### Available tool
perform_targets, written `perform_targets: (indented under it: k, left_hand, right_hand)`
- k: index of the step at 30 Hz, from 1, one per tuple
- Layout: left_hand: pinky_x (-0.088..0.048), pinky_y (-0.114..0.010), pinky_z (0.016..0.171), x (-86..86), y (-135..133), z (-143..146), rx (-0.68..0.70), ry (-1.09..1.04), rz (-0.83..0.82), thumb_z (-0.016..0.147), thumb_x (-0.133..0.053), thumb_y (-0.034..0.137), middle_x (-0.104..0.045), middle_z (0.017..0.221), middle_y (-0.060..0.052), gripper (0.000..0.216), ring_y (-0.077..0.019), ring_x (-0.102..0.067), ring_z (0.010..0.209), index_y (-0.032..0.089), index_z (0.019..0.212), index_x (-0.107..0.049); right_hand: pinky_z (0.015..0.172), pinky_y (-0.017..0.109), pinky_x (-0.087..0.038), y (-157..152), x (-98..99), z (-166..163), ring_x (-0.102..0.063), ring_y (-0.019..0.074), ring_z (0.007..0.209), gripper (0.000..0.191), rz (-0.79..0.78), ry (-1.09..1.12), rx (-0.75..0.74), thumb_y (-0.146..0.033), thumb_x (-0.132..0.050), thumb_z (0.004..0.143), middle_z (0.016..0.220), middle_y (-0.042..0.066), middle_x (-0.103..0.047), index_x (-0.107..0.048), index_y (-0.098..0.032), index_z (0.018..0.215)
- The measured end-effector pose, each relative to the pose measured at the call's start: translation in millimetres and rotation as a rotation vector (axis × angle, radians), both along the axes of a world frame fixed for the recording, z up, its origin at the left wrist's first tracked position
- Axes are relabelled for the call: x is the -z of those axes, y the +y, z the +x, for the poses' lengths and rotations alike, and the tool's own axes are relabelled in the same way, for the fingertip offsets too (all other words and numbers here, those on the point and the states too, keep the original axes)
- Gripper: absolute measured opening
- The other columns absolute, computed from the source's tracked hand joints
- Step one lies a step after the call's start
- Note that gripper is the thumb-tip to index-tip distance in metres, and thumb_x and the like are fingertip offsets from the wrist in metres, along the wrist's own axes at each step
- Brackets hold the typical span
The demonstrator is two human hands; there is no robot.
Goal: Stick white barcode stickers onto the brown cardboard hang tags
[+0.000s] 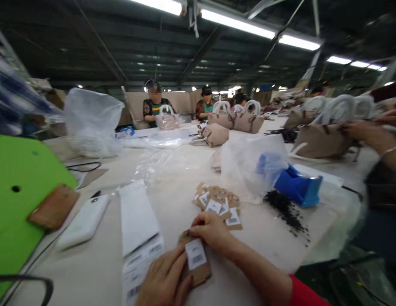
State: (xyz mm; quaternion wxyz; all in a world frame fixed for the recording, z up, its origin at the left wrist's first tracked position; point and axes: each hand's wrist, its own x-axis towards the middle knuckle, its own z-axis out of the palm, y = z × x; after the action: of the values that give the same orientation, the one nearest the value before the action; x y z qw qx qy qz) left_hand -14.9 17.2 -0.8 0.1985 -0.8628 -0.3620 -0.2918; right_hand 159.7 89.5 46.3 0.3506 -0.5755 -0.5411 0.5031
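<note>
While both hands pinch one tag (195, 259), left hand (164, 280) low, right hand (212, 231) top, the tag pile (218, 204) lies just beyond the right.

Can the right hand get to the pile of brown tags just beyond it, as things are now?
Probably yes. The right hand lies just before the pile of brown tags, with only bare table between them, though its fingers rest on the held tag.
</note>
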Motion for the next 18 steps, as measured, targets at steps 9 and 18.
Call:
perform_targets:
  k: [9, 18]
  left_hand:
    - [-0.054, -0.031, 0.085, -11.3, -6.3, 3.5, -0.057, 0.043, -0.104, 0.094, -0.042, 0.031, -0.064, 0.12, -0.013, 0.034, -0.0215, -0.062, 0.106, 0.012, 0.119, -0.055]
    - [-0.052, -0.026, 0.081, -0.2, 6.4, -1.8, 0.013, 0.043, 0.06, 0.094, -0.042, 0.036, -0.07, 0.108, -0.01, 0.035, -0.0193, -0.065, 0.095, 0.012, 0.114, -0.059]
  right_hand:
    - [0.049, 0.021, -0.036, -1.1, 0.7, 4.4, -0.048, 0.0096, 0.051, 0.008, 0.039, 0.083, -0.064, -0.013, -0.064, 0.064, 0.052, -0.005, -0.056, -0.062, -0.017, 0.057]
    - [0.052, 0.02, -0.038, -7.6, 2.7, 8.6, -0.051, 0.0098, 0.056, 0.009, 0.171, 0.074, -0.025, -0.013, -0.065, 0.064, 0.056, -0.004, -0.057, -0.06, -0.017, 0.057]
